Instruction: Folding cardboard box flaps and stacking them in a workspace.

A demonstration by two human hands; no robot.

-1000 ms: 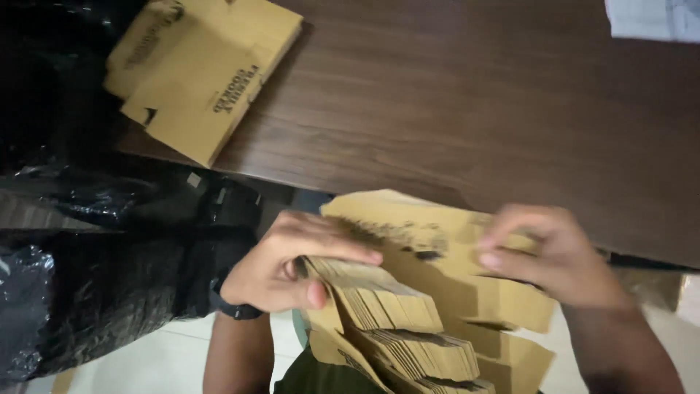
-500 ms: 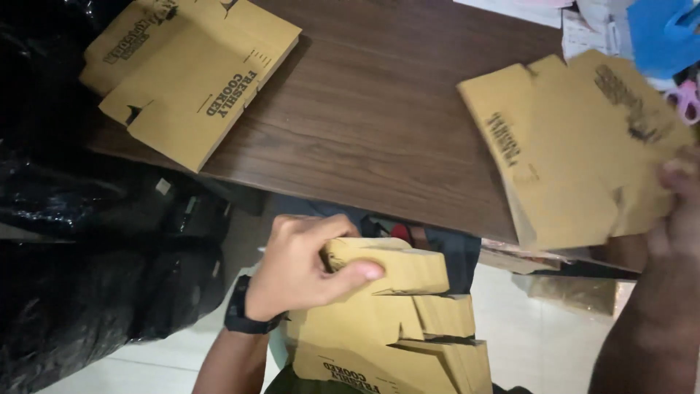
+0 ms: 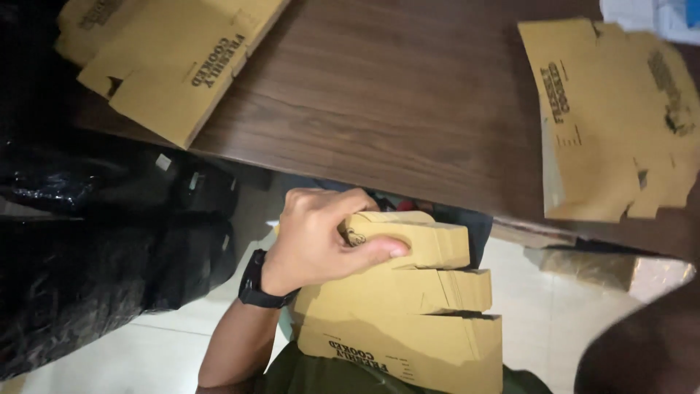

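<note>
Left hand [image 3: 321, 241] sat low centre, back of hand up, knuckles toward camera. Fingers curled over and closed, thumb [image 3: 375, 252] stretched out flat to right, pressing. Wrist wore dark band. Bare left forearm rose from bottom edge, angled up and right. Right hand not identifiable; only dark blurred shape at lower right corner, possibly right arm, too unclear to tell.

Matt brown cardboard stack of flat boxes [image 3: 408, 306], same dull card blank [image 3: 612, 117] on dark wood-grain table [image 3: 394, 95] — faint satin sheen, glossy black plastic bags [image 3: 87, 248], smooth pale floor tiles [image 3: 131, 350].
</note>
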